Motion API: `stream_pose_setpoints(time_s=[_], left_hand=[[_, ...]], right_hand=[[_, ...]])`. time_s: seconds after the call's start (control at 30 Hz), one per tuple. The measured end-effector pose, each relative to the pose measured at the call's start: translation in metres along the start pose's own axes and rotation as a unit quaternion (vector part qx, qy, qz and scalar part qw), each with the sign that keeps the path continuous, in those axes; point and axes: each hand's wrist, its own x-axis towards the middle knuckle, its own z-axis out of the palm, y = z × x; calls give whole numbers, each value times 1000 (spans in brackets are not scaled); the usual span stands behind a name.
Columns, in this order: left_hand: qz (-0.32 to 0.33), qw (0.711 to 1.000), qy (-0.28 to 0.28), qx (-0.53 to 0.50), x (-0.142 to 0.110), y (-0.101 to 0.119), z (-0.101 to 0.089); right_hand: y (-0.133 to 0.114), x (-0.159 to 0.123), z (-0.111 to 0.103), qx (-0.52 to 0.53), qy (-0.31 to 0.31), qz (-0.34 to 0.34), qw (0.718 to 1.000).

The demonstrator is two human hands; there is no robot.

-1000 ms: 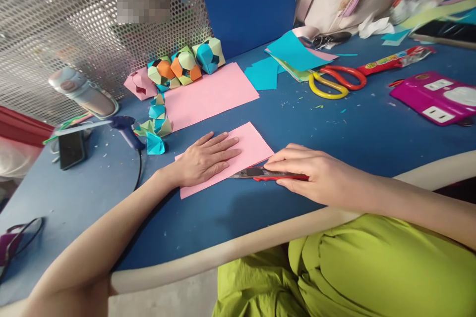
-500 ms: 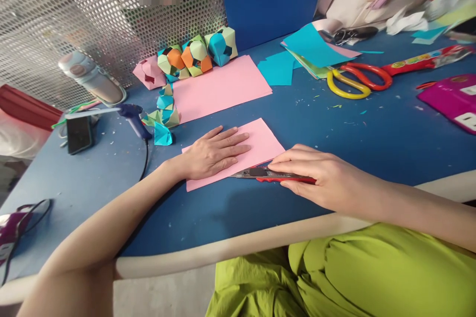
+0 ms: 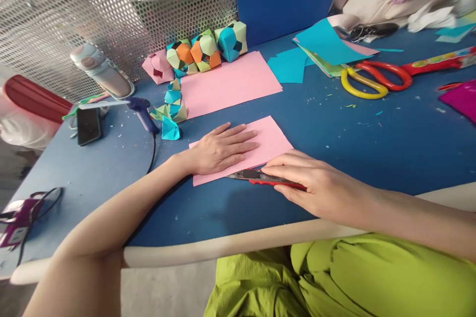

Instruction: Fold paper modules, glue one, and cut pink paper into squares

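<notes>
No words, brands or numbers can be read; the yellow print on the red wrapper (image 3: 441, 62) is too blurred.

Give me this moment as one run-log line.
left hand: flat on pink paper; right hand: holds cutter, blade at paper's edge; nearby: glue gun

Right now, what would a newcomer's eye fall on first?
Probably the utility knife in the right hand, at the near edge of the pink paper under the left hand. Then perhaps the row of origami balls before the mesh panel, and the red-and-yellow scissors to the right.
</notes>
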Motion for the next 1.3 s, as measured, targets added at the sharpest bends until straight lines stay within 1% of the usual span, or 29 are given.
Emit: stream_pose_setpoints(time_s=[0.17,0.33,0.53,0.73,0.97,1.13,1.3], left_hand=[[-7,1000,-9,-9,0,2,0],[-16,1000,-5,-18,0,3,-1],[-7,1000,-11,-14,0,3,-2],[-7,1000,-4,-11,1,3,-1],[-7,1000,-9,-6,1,3,-1],[-11,1000,-8,-11,0,4,0],[-13,1000,-9,-14,0,4,1]], right_hand=[[-4,3,2,2,-7,5,1000],[-6,6,7,12,-10,4,1000],[-7,7,10,15,-4,-1,1000],[-12,14,14,28,-15,-12,999],[-16,17,17,19,-29,-7,999],[-18,19,20,20,-31,-17,999],[-20,22,23,30,-31,-2,999]])
